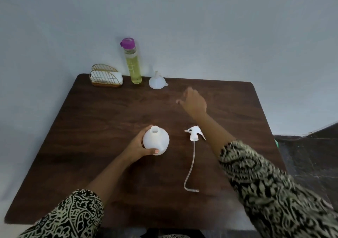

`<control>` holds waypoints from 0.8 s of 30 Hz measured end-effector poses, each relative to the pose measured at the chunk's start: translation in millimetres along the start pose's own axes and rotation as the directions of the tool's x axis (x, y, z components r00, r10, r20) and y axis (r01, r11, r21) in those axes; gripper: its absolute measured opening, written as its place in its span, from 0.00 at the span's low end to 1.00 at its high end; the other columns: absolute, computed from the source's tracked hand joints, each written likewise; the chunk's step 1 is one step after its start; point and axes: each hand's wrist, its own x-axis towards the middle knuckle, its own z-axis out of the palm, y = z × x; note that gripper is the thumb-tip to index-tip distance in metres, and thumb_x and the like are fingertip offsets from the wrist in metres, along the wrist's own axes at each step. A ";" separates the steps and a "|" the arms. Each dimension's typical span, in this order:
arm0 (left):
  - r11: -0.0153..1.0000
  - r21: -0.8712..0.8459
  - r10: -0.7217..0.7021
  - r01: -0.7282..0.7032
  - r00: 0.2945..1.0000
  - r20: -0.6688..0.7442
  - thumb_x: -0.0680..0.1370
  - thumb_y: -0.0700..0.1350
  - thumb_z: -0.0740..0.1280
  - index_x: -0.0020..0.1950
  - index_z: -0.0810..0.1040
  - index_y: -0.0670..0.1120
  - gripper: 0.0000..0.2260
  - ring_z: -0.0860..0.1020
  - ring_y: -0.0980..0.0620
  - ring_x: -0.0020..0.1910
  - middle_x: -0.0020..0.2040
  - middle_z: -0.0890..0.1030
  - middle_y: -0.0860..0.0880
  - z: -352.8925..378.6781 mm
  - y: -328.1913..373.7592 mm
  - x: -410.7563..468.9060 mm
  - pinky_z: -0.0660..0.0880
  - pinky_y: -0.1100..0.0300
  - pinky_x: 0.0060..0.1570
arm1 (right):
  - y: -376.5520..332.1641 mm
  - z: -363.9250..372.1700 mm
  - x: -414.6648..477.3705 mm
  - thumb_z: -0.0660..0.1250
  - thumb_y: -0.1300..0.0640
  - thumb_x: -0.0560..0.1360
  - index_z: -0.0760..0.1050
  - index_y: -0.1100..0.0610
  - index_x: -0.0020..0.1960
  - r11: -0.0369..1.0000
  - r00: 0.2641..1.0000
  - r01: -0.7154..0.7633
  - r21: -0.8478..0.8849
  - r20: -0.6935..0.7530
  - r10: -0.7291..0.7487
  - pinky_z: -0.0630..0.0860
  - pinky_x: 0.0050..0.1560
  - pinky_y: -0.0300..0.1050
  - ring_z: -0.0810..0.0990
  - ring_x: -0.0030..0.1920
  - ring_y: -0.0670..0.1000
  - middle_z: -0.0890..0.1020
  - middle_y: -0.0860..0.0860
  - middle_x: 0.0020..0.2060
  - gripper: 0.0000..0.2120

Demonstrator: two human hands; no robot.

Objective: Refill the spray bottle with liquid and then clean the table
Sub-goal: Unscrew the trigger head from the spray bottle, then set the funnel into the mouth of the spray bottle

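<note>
While left grip (136, 147) is curling round the open-necked round white plastic bottle (158, 142) on dark wooden surface (109, 118) | right grip (194, 101) is hovering, fingers loosely spread, empty

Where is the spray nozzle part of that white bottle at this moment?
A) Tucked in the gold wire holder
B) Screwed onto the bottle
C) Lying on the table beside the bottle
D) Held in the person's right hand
C: the spray head lies on the table with its tube trailing, apart from the open-necked white bottle that the left hand holds; the right hand holds nothing.
</note>
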 end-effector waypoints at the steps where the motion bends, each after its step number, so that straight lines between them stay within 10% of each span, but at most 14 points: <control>1: 1.000 -0.007 0.000 0.000 1.000 -0.015 0.58 0.54 0.80 0.69 0.63 0.62 0.43 0.71 0.49 0.65 0.69 0.69 0.54 -0.1 0.3 1.7 0.76 0.53 0.60 | -10.3 1.6 19.8 0.69 0.49 0.73 0.70 0.58 0.57 0.999 0.999 0.031 0.010 0.030 -0.031 0.71 0.49 0.49 0.77 0.55 0.57 0.76 0.55 0.56 0.18; 9: 0.996 -0.080 -0.043 0.040 0.998 -0.041 0.65 0.46 0.80 0.71 0.61 0.62 0.42 0.71 0.59 0.63 0.66 0.67 0.65 5.0 -2.9 4.9 0.74 0.69 0.53 | -48.4 49.8 132.8 0.66 0.57 0.74 0.70 0.61 0.61 0.990 0.981 0.140 0.031 0.134 -0.143 0.72 0.52 0.48 0.75 0.58 0.57 0.76 0.58 0.58 0.18; 19: 0.984 -0.165 -0.070 0.067 0.997 -0.016 0.62 0.45 0.82 0.72 0.62 0.64 0.45 0.70 0.59 0.67 0.68 0.70 0.62 6.8 -12.8 2.8 0.71 0.57 0.65 | -69.6 85.6 191.2 0.63 0.59 0.77 0.74 0.60 0.60 0.926 0.934 0.355 -0.126 0.082 -0.347 0.72 0.53 0.47 0.75 0.58 0.58 0.77 0.58 0.57 0.12; 24: 0.988 -0.152 -0.038 0.037 0.999 0.003 0.60 0.48 0.82 0.71 0.58 0.68 0.48 0.68 0.61 0.69 0.72 0.67 0.61 5.5 -9.4 -3.1 0.67 0.52 0.70 | -63.9 62.0 150.7 0.66 0.60 0.73 0.78 0.62 0.48 0.943 0.962 0.272 0.194 -0.076 -0.262 0.70 0.45 0.39 0.79 0.47 0.53 0.83 0.55 0.46 0.07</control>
